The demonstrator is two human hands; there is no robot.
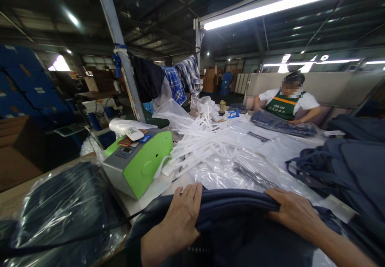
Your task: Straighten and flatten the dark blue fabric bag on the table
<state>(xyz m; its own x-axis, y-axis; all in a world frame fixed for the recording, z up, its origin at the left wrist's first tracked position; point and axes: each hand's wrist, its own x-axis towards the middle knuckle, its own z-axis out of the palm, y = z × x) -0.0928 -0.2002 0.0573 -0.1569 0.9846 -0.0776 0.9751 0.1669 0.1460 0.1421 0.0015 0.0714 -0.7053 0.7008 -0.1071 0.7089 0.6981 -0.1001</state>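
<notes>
A dark navy bag [234, 223] lies at the near edge of the table, its padded upper rim curving between my hands. My left hand [183, 211] wraps over the rim on the left, fingers pressed together and pointing away from me. At the rim's right end my right hand [291, 211] grips the fabric, thumb and fingers closed around it. Small pale lettering shows on the bag below my left hand. Just beyond the rim lie clear plastic sheets [216, 172] and a heap of white strips [201, 138].
A green and grey machine [144, 162] stands left of centre. A plastic-wrapped dark bag [66, 203] lies at the left. More navy bags [355, 170] are piled at the right. Across the table, a person in a green apron [281, 104] handles a wrapped bag [279, 123].
</notes>
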